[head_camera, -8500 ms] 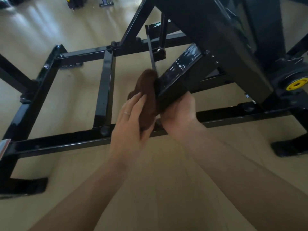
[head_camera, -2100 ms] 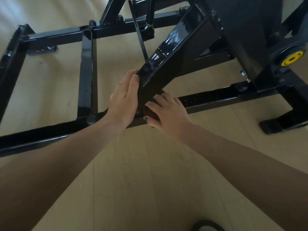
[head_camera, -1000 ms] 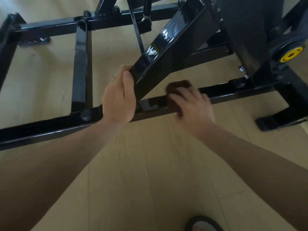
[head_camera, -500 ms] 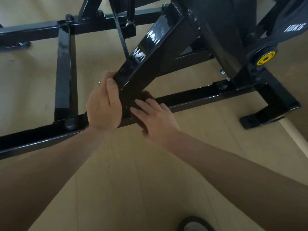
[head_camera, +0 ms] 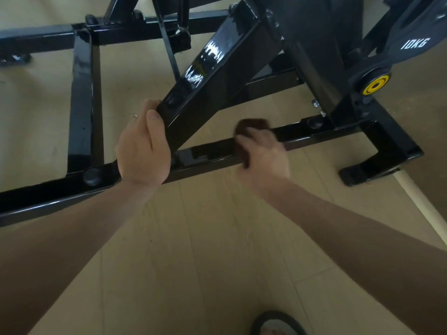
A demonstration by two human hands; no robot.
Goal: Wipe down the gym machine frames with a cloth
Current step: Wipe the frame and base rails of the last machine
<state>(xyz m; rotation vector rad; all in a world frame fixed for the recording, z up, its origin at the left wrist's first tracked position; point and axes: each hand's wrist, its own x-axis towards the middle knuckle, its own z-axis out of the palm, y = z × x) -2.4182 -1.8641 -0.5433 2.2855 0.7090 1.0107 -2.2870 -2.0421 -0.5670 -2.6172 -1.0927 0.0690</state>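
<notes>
The right hand [head_camera: 263,153] has slid the brown cloth [head_camera: 251,124] rightward along the lower frame rail [head_camera: 208,153], away from the left hand [head_camera: 142,146] gripping the sloped beam [head_camera: 212,76]; rail wiping continues.

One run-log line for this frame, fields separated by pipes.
left hand grips slanted beam end | right hand presses brown cloth on lower rail | blurred
</notes>
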